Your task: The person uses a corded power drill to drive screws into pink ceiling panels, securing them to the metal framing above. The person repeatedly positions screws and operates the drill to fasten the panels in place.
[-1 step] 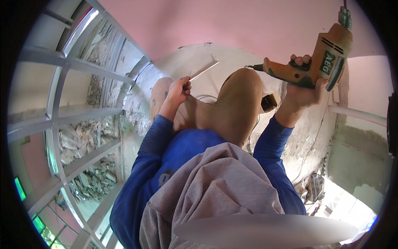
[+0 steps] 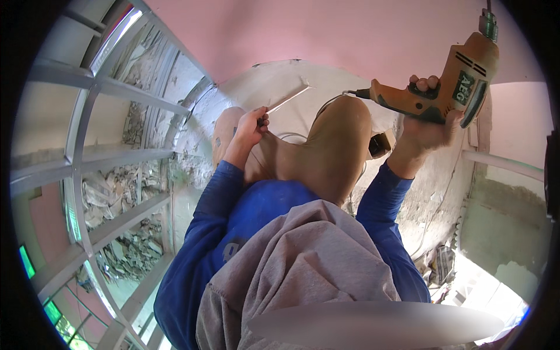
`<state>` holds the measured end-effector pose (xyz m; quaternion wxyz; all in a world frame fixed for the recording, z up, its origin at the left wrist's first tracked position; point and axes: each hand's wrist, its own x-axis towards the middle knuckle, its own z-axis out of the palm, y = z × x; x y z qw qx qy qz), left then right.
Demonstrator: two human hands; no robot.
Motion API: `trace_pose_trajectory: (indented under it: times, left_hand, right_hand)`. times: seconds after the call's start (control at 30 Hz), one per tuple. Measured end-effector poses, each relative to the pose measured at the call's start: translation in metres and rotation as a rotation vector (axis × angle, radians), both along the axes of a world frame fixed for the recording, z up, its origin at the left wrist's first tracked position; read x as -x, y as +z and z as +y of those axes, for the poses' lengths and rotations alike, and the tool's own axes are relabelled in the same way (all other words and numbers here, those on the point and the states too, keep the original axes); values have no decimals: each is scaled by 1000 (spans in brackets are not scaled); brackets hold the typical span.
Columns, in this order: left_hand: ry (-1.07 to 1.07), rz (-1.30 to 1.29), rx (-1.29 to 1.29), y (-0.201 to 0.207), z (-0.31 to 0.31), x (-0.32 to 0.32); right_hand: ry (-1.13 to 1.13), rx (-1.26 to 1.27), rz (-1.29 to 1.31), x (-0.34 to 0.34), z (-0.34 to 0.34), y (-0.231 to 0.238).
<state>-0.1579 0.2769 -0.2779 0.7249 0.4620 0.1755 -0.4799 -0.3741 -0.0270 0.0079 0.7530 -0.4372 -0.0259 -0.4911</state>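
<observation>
My right hand (image 2: 430,129) grips an orange and dark green corded power drill (image 2: 446,92), held out at the upper right. Its chuck points up toward the pink wall, with a thin dark bit running off the top edge. The cord leaves the handle end and passes behind my right knee. My left hand (image 2: 253,126) is closed over my left thigh. From it a thin, pale, straight strip (image 2: 288,97) sticks out up and to the right. Something dark shows inside the fingers, but I cannot tell what kind of thing this is.
On my left stands a metal stud frame (image 2: 79,134), with heaped rubble (image 2: 125,256) behind its bars. A pink wall (image 2: 326,35) rises ahead. Beside my right knee sits a small open box (image 2: 380,143) with something dark in it. A striped bag (image 2: 444,262) lies at the lower right.
</observation>
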Motion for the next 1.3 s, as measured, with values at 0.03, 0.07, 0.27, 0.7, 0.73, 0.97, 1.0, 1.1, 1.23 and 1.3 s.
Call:
trace_pose_trajectory:
  times: [0.03, 0.07, 0.27, 0.7, 0.73, 0.97, 1.0, 1.1, 1.23, 1.3]
  left_hand:
    - [1, 1, -17, 1, 6, 0]
    - [3, -8, -19, -1, 13, -1]
    - [11, -21, -6, -13, 43, -1]
    - [58, -2, 9, -12, 43, 1]
    - [64, -7, 13, -12, 42, 2]
    - [56, -29, 4, -18, 39, 3]
    - [50, -16, -7, -19, 39, 2]
    - [15, -28, -5, -20, 40, 1]
    - [3, -75, -9, -15, 39, 3]
    - [-5, -92, -17, -13, 39, 5]
  right_hand:
    - [60, 16, -15, -6, 3, 0]
    - [113, 5, -26, -12, 6, -1]
    - [195, -48, 75, -38, 34, -25]
    - [274, -265, 330, -56, 110, -73]
    - [259, -258, 361, -57, 112, -74]
    - [234, -224, 414, -60, 121, -71]
    - [223, -218, 424, -60, 121, -71]
    - [219, -210, 415, -62, 122, -72]
    - [209, -182, 387, -67, 123, -72]
    - [190, -179, 409, -64, 125, -70]
